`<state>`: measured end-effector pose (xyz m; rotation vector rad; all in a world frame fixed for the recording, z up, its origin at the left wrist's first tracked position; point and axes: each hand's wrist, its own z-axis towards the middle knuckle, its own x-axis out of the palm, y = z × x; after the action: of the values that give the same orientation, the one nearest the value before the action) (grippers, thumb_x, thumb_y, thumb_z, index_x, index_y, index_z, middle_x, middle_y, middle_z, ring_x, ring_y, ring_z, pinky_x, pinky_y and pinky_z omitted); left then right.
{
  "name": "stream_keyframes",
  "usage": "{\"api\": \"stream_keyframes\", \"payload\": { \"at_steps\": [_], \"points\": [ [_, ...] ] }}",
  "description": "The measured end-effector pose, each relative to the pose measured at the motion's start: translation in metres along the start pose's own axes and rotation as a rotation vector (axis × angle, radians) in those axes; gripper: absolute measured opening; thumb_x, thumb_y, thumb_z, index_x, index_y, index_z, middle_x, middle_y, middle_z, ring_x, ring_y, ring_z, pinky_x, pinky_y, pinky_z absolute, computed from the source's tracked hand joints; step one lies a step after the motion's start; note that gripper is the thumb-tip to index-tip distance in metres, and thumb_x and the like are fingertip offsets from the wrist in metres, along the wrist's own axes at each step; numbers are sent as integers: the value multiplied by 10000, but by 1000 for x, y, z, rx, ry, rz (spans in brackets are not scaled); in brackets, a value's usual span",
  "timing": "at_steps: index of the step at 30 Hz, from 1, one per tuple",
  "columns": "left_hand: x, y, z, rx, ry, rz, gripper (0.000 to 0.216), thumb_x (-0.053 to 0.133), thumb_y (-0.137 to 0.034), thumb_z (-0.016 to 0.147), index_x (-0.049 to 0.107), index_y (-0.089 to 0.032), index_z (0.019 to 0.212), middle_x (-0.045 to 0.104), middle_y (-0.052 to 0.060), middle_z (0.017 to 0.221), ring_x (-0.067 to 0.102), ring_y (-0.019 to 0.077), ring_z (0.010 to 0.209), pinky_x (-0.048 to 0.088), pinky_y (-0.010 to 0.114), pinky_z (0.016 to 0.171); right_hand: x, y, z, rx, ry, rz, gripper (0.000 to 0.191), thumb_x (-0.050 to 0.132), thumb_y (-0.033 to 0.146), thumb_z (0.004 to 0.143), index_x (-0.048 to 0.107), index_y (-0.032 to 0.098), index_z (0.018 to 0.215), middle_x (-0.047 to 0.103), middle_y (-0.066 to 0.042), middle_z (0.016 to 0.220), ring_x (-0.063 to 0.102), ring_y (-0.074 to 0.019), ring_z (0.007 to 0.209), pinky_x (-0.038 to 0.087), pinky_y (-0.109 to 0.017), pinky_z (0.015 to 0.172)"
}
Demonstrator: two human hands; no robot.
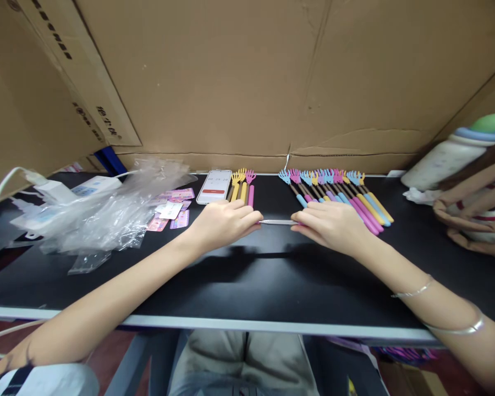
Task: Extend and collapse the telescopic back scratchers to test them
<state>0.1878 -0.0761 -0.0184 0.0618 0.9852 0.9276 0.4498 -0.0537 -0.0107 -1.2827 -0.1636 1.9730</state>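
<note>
Above the middle of the black table, my left hand [226, 223] and my right hand [332, 224] are both closed on one telescopic back scratcher. Between them its thin silver rod [277, 222] shows, held level; a little pink peeks out at the fingertips, and both ends are hidden in my fists. Behind my left hand lie a few yellow and pink back scratchers [244, 190] with hand-shaped heads. Beyond my right hand a row of several blue, pink, purple and yellow back scratchers [367, 206] lies side by side, heads toward the cardboard wall.
A phone [214, 186] with a running timer lies behind my left hand, near small printed cards [179, 219]. Crumpled clear plastic bags [107, 214] cover a white power strip [86, 187] at left. A white bottle [451, 151] and brown bag [474, 206] stand at right. Cardboard [239, 77] encloses the back.
</note>
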Motion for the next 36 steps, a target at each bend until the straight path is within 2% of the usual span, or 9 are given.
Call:
{"api": "stream_keyframes", "payload": {
  "at_steps": [4,8,15,19,22,24,28,33,36],
  "points": [
    [-3,10,0,7,-10,37,286,436,-322,967,576,-183,760,598,-10,647,545,131,642,282,251,512,-2,-10,-3,20,13,-35,330,431,386,940,643,189,780,592,-7,642,513,-102,610,280,-241,570],
    [-1,42,-12,-4,-12,106,311,422,-362,969,589,-197,766,623,-8,669,562,137,659,307,255,519,0,-37,-18,95,35,-109,324,446,413,929,660,202,808,629,-11,688,528,-110,653,285,-240,577],
    [-13,121,-56,-203,49,308,327,391,-386,973,617,-208,817,650,20,748,546,167,734,292,272,514,-9,-113,-67,470,81,-274,389,433,448,924,696,161,938,683,-90,842,536,-143,766,315,-246,585],
    [-27,150,-75,-325,94,386,361,360,-404,979,614,-198,825,635,8,762,469,157,732,276,277,561,-16,-141,-93,600,147,-356,352,447,396,922,681,144,997,687,-100,918,508,-162,838,332,-260,655],
    [-35,165,-89,-388,73,464,366,369,-428,971,609,-197,820,621,11,759,433,162,736,279,298,620,-19,-153,-109,664,100,-462,371,417,398,930,675,139,993,678,-109,922,486,-178,835,339,-275,698],
    [-38,173,-95,-397,57,518,366,374,-434,966,609,-205,804,615,14,744,421,167,733,277,310,646,-19,-159,-117,688,63,-534,386,397,415,929,677,153,974,677,-104,904,478,-195,826,334,-298,710],
    [-39,177,-100,-398,43,553,341,387,-422,957,612,-221,798,618,17,756,413,177,738,268,324,679,-19,-162,-122,732,87,-565,410,346,441,930,664,190,995,668,-92,883,492,-224,873,310,-333,765],
    [-35,171,-96,-440,81,450,356,353,-417,963,617,-217,831,613,33,776,413,188,772,270,334,705,-16,-161,-122,735,58,-525,530,229,477,941,660,174,998,662,-92,890,491,-228,888,299,-336,791],
    [-36,168,-94,-448,77,427,341,345,-413,964,608,-225,855,610,27,794,412,190,792,283,344,732,-14,-164,-123,764,54,-513,503,260,467,940,667,176,992,672,-92,908,485,-221,898,297,-339,799]
  ]
}}
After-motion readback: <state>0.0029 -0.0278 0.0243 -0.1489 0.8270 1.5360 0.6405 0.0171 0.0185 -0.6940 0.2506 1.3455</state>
